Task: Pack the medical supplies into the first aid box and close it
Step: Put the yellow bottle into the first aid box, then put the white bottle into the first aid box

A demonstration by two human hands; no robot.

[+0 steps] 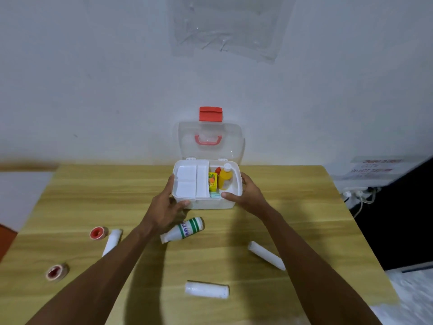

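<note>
Label lettering on the white plastic bottle with green bands (187,228): too blurred to read. Printed paper sign (375,170) at right: smeared, illegible. White gauze roll (112,240) on the left: near end behind the left forearm (105,273). White plastic first aid box (210,204): front-left corner covered by the left grip (167,207). Inside it, the red-capped item (218,170) shows its cap only, behind the yellow carton (212,181); the pale blue packet (214,195) is mostly under the front rim. Clear plastic sheet (225,26) on the wall: cut by the top edge. Tabletop (234,231), left forearm, right forearm (316,266): run off the bottom edge.
</note>
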